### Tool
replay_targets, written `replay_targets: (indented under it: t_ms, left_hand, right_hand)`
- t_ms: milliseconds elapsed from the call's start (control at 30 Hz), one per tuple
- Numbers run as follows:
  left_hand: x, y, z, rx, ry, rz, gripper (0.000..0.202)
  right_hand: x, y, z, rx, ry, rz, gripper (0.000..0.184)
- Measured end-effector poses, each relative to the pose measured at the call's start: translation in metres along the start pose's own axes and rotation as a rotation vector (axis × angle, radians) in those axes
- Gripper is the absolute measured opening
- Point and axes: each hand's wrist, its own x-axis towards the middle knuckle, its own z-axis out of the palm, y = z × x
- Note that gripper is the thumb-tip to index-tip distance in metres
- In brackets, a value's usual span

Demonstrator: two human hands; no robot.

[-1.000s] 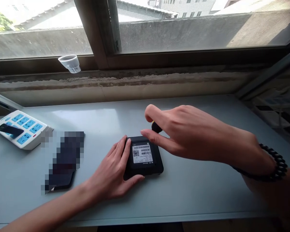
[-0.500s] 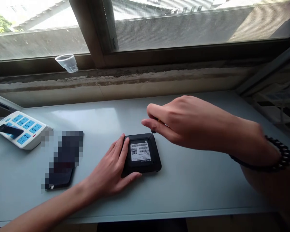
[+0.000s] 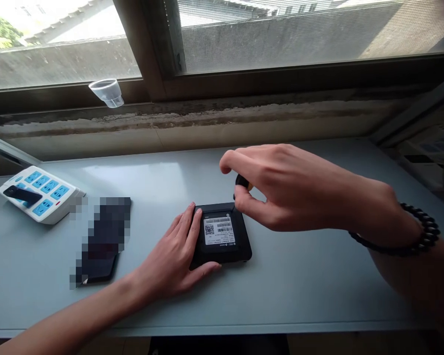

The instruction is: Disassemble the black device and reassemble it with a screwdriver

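Note:
A flat black electronic box [image 3: 244, 246] lies on the table, its white label with barcodes and a QR code facing up. My left hand [image 3: 175, 251] holds its left side, fingers over the far left corner and thumb along the near edge. Above the far right corner, my right hand [image 3: 281, 187] holds a small screwdriver [image 3: 241, 181] with a black and yellow handle. The thumb rests against the handle, while the index finger is raised off it. The screwdriver's tip meets the box near that corner, mostly hidden by the thumb.
Left of the box lies a dark phone [image 3: 103, 268], partly pixelated. A white power strip [image 3: 52, 217] with blue sockets stands farther left, a small black object [image 3: 22, 195] on top. A clear plastic cup [image 3: 109, 92] sits by the window frame [image 3: 153, 69].
My right thumb and index finger have spread apart, exposing more of the screwdriver's handle. The left hand and box hold their places; the whole view has shifted slightly.

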Motion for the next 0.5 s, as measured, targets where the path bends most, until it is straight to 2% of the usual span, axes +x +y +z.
replay_targets:
  t_ms: [100,167,267,300,433,500]
  left_hand:
    - [0.0002,0.0001,-0.0002,-0.001,-0.008,-0.004,0.101]
    - [0.0007,0.0005,-0.0002,-0.007,-0.008,-0.011,0.101]
    - [0.0020,0.0015,0.0002,-0.019,0.000,-0.004,0.101]
    - [0.0024,0.0017,0.0004,-0.019,0.003,-0.002,0.100]
    - [0.0027,0.0019,0.0005,-0.001,0.023,0.001,0.098]
    - [0.0019,0.0015,0.0004,0.002,0.025,0.001,0.098]
  right_hand:
    - [0.0008,0.0003,0.0009,-0.064,0.012,0.060,0.033]
    - [0.0013,0.0011,0.0010,-0.079,0.009,0.065,0.029]
    - [0.0014,0.0019,0.0005,-0.002,-0.001,0.016,0.008]
    - [0.0014,0.0018,0.0006,0.020,-0.001,0.011,0.008]
    - [0.0002,0.0011,0.0018,-0.036,0.043,0.030,0.031]
    - [-0.0008,0.0008,0.0012,-0.028,0.041,-0.003,0.022]
